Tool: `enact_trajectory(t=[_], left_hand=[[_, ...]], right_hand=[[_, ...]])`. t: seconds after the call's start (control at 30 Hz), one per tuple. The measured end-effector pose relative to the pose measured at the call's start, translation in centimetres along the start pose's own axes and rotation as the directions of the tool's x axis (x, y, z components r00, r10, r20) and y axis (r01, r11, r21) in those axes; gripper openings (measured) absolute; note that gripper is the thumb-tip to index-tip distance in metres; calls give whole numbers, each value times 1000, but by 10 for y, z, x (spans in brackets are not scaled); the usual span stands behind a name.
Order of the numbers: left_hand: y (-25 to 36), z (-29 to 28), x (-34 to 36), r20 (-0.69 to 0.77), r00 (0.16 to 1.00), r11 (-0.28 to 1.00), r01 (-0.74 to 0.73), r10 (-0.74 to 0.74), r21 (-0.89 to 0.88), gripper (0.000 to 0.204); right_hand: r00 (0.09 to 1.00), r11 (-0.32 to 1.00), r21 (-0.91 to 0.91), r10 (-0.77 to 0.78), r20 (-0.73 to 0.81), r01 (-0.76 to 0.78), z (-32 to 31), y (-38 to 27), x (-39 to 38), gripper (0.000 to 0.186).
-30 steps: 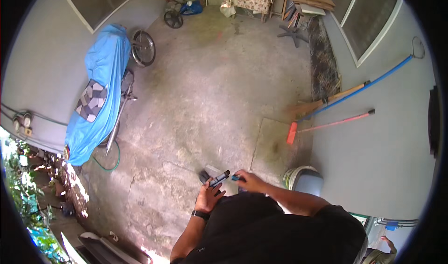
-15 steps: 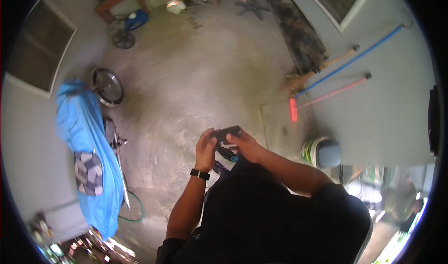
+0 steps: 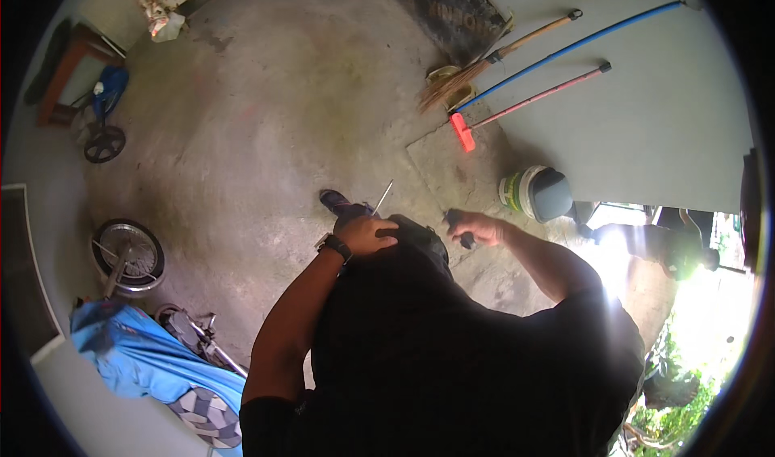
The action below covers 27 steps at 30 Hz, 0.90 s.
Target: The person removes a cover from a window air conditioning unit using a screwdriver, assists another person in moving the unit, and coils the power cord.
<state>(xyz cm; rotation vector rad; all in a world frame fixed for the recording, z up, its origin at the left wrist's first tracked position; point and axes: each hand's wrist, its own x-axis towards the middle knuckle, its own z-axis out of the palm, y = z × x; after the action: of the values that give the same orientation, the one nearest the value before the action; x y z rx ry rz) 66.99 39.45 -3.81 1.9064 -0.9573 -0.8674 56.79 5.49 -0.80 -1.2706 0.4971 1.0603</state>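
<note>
My left hand (image 3: pixel 367 234) rests against dark clothing over my leg, its fingers partly curled. A thin metal rod (image 3: pixel 384 196) sticks up right beside it; its lower end is hidden, and whether the fingers grip it is unclear. Farther right, my right hand (image 3: pixel 482 228) is closed around a small dark object (image 3: pixel 466 240) of a kind I cannot make out, held over the concrete floor. A dark shoe (image 3: pixel 332 201) shows beyond my left hand.
A bucket (image 3: pixel 533 192) with a grey top stands to the right. Against the wall lean a straw broom (image 3: pixel 460 85), a blue pole (image 3: pixel 569 49) and a red-headed tool (image 3: pixel 462 132). A bicycle wheel (image 3: pixel 127 253) and a blue cover (image 3: pixel 133 352) are at left.
My hands were together on a black, oblong object; they have since parted, the right moving rightward. The thin rod has come into sight. The whole view has turned, with the surroundings swinging leftward.
</note>
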Motion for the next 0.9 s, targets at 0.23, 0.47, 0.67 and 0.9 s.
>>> enact_trajectory(t=[0.23, 0.47, 0.67, 0.9], left_hand=[[-55, -130, 19, 251, 965, 997, 63, -71, 40, 37], [-98, -240, 5, 327, 916, 968, 249, -234, -4, 29], [-161, -336, -44, 232, 952, 978, 180, -200, 104, 25], [-195, -465, -113, 129, 987, 995, 95, -97, 22, 21]], right_hand=[[936, 977, 10, 206, -285, -212, 88, -100, 60, 51], [898, 959, 240, 235, -372, -152, 142, -139, 123, 57], [969, 861, 489, -15, -248, 139, 221, -238, 181, 39], [976, 909, 366, -153, -152, 199, 291, -323, 237, 46]])
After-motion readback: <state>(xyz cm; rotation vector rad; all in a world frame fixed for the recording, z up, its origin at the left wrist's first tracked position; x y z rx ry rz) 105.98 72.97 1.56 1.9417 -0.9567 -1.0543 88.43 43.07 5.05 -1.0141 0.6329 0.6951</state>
